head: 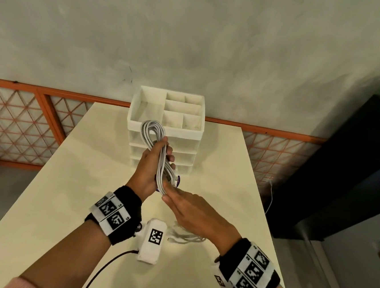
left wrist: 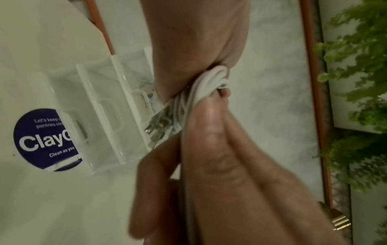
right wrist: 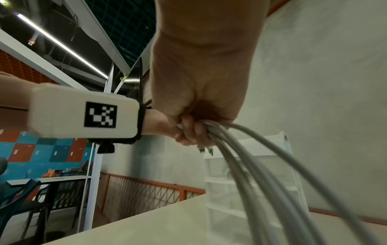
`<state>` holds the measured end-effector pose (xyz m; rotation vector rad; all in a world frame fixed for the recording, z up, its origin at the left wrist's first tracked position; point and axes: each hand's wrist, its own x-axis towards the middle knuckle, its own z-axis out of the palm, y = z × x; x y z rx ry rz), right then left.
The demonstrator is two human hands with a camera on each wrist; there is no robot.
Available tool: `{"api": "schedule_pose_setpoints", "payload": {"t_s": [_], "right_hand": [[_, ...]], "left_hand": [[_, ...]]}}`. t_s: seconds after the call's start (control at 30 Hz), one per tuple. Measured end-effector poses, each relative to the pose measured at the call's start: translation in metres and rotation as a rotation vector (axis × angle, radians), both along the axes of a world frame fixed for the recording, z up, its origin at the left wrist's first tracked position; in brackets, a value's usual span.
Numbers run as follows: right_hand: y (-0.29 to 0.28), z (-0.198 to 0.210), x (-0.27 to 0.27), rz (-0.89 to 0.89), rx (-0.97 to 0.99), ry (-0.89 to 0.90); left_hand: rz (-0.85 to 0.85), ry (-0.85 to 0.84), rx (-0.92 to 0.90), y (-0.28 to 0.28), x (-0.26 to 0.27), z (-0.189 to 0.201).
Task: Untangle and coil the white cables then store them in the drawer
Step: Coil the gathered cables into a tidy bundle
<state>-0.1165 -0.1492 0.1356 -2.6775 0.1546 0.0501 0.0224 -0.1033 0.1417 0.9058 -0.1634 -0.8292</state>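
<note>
Above table (head: pixel 67 201) | left hand (head: pixel 149 170) grips one cable coil (head: pixel 160 155) | right hand (head: pixel 191 211) pinches it

We see drawer unit (head: pixel 165 127) at table's (head: pixel 62 201) far edge, against wall (head: pixel 194 39); no way round behind. Top tray compartments open from above. Both hands with coiled cable bundle (head: pixel 157 154) sit right in front of drawer fronts, blocking them. Loose cables (head: pixel 184 236) on table near right forearm. Left and right table margins open. Dark cabinet (head: pixel 344 170) beyond right edge.
</note>
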Motion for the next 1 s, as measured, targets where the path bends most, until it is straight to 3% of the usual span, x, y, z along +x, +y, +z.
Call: {"api": "schedule_pose_setpoints", "payload": {"t_s": [0.1,0.17,0.27,0.33,0.43,0.5,0.63,0.83,1.0], "right_hand": [[0.002,-0.008,-0.001,0.015,-0.105,-0.017],[0.000,-0.010,-0.001,0.019,-0.072,0.019],[-0.014,-0.011,-0.007,0.078,0.179,0.108],[-0.030,-0.014,-0.018,0.101,0.394,0.068],[-0.054,-0.013,-0.035,-0.088,0.606,-0.086],[-0.064,-0.003,-0.038,-0.183,0.580,-0.165],[-0.064,0.032,-0.027,-0.148,0.448,-0.253],[-0.053,0.062,-0.010,-0.128,0.316,-0.237],[-0.044,0.068,0.001,-0.124,0.240,-0.298]], "left_hand": [[0.042,0.085,0.017,-0.002,0.002,0.000],[0.095,0.097,0.033,-0.002,-0.001,-0.004],[0.140,0.137,0.005,0.000,0.000,-0.011],[0.145,0.165,-0.034,0.005,0.009,-0.013],[0.115,0.123,-0.039,0.015,0.019,-0.012],[0.060,0.003,0.022,0.018,0.012,-0.013],[-0.098,-0.211,0.117,0.014,-0.011,-0.008],[-0.201,-0.364,0.172,0.009,-0.030,0.013],[-0.318,-0.366,0.214,0.014,-0.043,0.021]]}}
